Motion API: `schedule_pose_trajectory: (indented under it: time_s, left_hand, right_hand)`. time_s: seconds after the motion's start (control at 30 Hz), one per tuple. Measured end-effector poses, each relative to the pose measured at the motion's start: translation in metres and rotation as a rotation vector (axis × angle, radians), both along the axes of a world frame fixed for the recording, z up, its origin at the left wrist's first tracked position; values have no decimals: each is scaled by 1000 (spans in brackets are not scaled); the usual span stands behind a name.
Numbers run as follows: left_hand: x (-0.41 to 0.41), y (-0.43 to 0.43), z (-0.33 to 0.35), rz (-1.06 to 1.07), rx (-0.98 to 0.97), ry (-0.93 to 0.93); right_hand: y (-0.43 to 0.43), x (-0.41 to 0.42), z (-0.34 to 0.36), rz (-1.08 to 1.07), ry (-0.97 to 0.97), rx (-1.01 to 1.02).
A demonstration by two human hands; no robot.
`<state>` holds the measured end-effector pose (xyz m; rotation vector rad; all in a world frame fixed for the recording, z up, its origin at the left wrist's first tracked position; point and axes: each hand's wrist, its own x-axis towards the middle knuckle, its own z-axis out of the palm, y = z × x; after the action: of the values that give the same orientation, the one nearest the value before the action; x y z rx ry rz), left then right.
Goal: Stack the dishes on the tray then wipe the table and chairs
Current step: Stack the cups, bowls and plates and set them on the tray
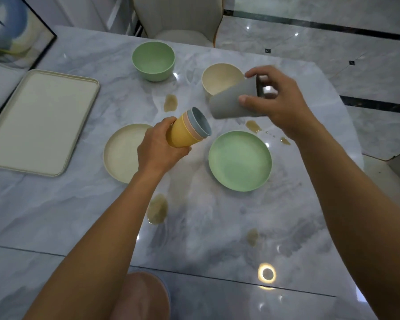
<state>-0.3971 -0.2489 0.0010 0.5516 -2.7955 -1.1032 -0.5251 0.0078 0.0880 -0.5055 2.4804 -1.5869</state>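
A framed abstract painting (8, 28) with blue and yellow swirls leans at the far left. Glossy grey marble floor tiles (333, 49) with black inlay strips (310, 23) reflect ceiling lights.

Marble table (56, 215), cream tray (37, 123), two bowls (153, 60), two plates (240, 160), brown spills (157, 209)

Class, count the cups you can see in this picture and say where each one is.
4: a yellow cup, pink cup and blue cup nested in the left hand; a grey cup in the right hand. Others may hide inside.
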Motion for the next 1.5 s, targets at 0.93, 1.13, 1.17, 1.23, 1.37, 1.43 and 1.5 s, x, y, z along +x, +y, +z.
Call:
schedule_pose_trajectory:
  time_s: [0.93, 1.13, 1.17, 1.23, 1.37, 1.43, 1.5]
  left_hand:
    - [268, -135, 9, 444, 95, 23]
    - [347, -152, -18, 724, 302, 126]
    - [357, -153, -23, 755, 319, 133]
    - [375, -151, -30, 812, 346, 141]
    - [398, -138, -43, 884, 396, 136]
    - [405, -135, -52, 926, 424, 137]
    - [408, -131, -59, 962, 449, 134]
  right_hand:
    - [-266, 212, -23, 764, -322, 126]
    - [-246, 236, -45, 786, -431, 268]
    - [-237, 240, -52, 788, -428, 289]
    - [-221, 248, -65, 763, -431, 317]
    - [-185, 265, -87, 727, -450, 396]
    - [-170, 274, -93, 709, -492, 447]
    - [-157, 283, -94, 688, -531, 519]
